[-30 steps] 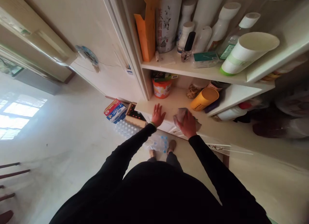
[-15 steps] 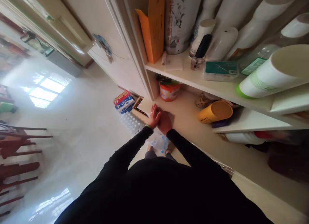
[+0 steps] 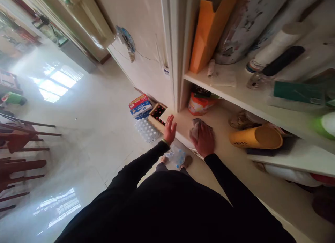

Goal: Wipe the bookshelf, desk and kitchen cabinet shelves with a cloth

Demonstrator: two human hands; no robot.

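On the shelf (image 3: 230,159), the right hand (image 3: 205,141) slid its cloth (image 3: 194,126) right.

A crumpled grey-brown cloth (image 3: 194,127) lies bunched on the cream cabinet ledge (image 3: 225,155), near its front edge, under the right hand (image 3: 205,141), one end showing beyond the fingers.

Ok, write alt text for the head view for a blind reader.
A person in black sleeves holds a cloth down on a low shelf with the right hand, the left hand open beside it at the shelf's edge. An orange tub stands behind, and a yellow cup lies on its side nearby.
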